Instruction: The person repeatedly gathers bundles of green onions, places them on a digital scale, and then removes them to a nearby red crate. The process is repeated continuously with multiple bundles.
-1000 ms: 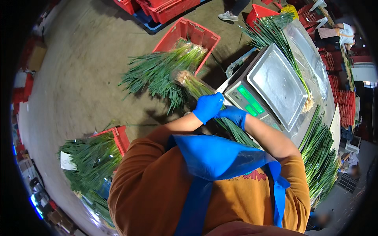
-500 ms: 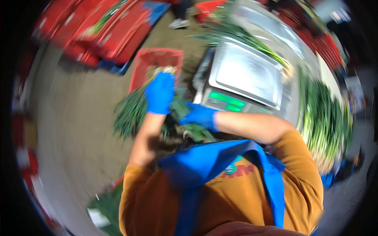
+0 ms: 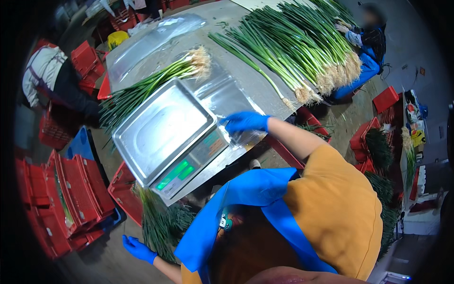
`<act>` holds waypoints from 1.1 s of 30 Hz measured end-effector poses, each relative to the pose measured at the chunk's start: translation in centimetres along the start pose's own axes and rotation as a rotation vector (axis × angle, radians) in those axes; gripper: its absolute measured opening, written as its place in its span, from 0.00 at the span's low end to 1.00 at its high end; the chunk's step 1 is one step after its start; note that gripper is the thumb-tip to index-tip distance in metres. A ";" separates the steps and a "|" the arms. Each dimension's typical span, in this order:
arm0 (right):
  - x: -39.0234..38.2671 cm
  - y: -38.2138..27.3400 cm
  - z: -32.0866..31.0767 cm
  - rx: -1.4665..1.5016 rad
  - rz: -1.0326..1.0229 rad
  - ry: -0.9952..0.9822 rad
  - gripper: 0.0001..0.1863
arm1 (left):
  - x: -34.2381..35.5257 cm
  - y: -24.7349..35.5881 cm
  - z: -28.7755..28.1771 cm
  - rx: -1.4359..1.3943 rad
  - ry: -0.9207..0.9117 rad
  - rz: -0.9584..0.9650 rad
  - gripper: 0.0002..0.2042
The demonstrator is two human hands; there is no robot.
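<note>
My right hand [image 3: 246,122] in a blue glove reaches over the table's near edge, beside the scale. Its fingers are stretched out over clear plastic bags [image 3: 227,97]; whether they touch the plastic I cannot tell. My left hand [image 3: 139,249], also gloved in blue, hangs low at the left with its fingers extended and nothing in it. Between the hands stands a scale with a shiny metal pan [image 3: 163,130] that bears nothing and a lit green display [image 3: 175,175]. Spring onions [image 3: 163,222] stick out of a red crate [image 3: 124,189] below the scale, near my left hand.
Behind the scale lies a bunch of spring onions [image 3: 156,85]. A long row of them [image 3: 302,47] covers the table's far right, where a co-worker [image 3: 373,42] handles some. Another person [image 3: 52,75] bends over crates. Stacked red crates [image 3: 66,199] stand at the left.
My view has swung to the right. Both hands have left the spring onions at the red crate: the left now hangs free, the right has moved across to the plastic bags.
</note>
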State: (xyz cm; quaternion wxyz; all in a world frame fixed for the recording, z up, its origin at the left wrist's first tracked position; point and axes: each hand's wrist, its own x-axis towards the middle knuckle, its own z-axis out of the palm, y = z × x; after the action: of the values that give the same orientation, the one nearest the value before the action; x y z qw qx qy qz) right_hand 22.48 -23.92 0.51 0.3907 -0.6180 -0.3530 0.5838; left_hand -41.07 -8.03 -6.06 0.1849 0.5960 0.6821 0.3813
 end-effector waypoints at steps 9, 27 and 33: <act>-4.4 14.2 -29.6 -0.943 0.341 1.024 0.58 | -12.1 38.2 19.5 -0.572 -0.523 0.271 0.16; -6.8 12.4 -34.5 -0.366 -0.187 0.702 0.24 | -33.2 52.2 59.7 -0.530 -1.376 -0.533 0.13; -4.8 16.3 -41.6 -1.011 0.280 0.997 0.43 | -32.7 52.2 59.4 -0.621 -1.423 -0.603 0.09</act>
State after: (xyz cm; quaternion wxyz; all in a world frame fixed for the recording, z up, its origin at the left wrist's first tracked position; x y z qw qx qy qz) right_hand 63.35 -38.47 -11.42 0.0932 -0.9553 -0.2772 0.0425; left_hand 43.21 -21.42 -12.12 0.8219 0.4085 0.3965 0.0186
